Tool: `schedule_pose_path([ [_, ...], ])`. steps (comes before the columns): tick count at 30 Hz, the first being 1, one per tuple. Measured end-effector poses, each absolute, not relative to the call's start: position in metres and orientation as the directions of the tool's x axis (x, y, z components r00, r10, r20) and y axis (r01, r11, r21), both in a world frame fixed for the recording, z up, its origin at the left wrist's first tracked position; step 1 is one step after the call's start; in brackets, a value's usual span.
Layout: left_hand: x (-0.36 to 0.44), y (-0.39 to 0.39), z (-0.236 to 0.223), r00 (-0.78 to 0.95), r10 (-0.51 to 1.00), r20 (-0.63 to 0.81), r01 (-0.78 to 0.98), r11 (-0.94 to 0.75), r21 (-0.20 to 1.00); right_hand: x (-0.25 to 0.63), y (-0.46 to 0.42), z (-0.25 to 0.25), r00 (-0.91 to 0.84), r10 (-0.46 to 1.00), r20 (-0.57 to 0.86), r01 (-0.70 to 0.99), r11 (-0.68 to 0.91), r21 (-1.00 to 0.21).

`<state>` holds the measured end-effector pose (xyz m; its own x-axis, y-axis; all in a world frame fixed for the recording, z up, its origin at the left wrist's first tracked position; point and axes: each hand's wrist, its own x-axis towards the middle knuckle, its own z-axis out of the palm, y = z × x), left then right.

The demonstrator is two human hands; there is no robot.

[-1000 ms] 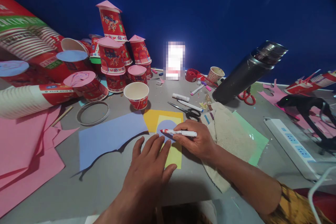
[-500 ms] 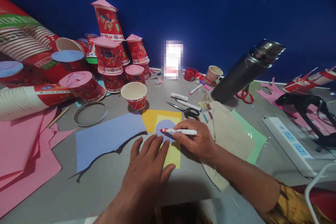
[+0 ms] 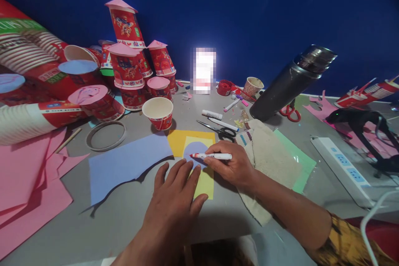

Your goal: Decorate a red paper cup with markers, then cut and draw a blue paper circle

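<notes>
In my right hand point(image 3: 232, 162) is a white marker point(image 3: 215, 156) with a red tip, held between thumb and fingers. Its tip rests on a round blue paper piece point(image 3: 195, 149). That circle lies on a yellow paper sheet point(image 3: 206, 187), which overlaps an orange sheet point(image 3: 176, 143). My left hand point(image 3: 174, 191) lies flat with fingers spread, its fingertips at the lower edge of the circle. Left of it is a larger blue paper sheet point(image 3: 124, 166) with a wavy cut edge. Black-handled scissors point(image 3: 222, 131) lie just beyond my right hand.
A paper cup point(image 3: 158, 114) stands ahead, near stacked red cups point(image 3: 126, 66) with pink paper tops. A tape ring point(image 3: 106, 136) and pink sheets point(image 3: 31, 183) lie left. To the right are a beige cloth point(image 3: 271, 162), a dark thermos point(image 3: 289, 85) and a power strip point(image 3: 343, 170).
The view has shifted very slightly. My right hand still holds the marker at nearly the same spot on the blue circle, and my left hand stays in place.
</notes>
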<state>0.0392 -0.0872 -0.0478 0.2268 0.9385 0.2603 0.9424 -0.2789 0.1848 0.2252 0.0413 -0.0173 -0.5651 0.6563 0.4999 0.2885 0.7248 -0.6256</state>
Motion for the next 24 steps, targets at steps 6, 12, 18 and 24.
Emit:
schedule_pose_path([
  [6,0.0384,-0.0873,-0.0462,0.222,0.942,0.253,0.946,-0.271,0.177,0.2263,0.0407,-0.0136,-0.519,0.718,0.465,0.288,0.658,-0.696],
  [12,0.0386,-0.0874,-0.0453,0.231,0.934,0.272,0.942,-0.285,0.177,0.2243,0.0404,-0.0134,-0.550,0.710,0.440,0.272,0.651,-0.709],
  [18,0.0377,-0.0868,-0.0469,0.231,0.936,0.265,0.943,-0.283,0.178,0.2236,0.0402,-0.0100,-0.537,0.739,0.408,0.292,0.616,-0.732],
  [24,0.0352,-0.0873,-0.0495,0.245,0.929,0.279,0.943,-0.295,0.155,0.2294,0.0428,-0.0103,-0.435,0.827,0.357,0.360,0.523,-0.772],
])
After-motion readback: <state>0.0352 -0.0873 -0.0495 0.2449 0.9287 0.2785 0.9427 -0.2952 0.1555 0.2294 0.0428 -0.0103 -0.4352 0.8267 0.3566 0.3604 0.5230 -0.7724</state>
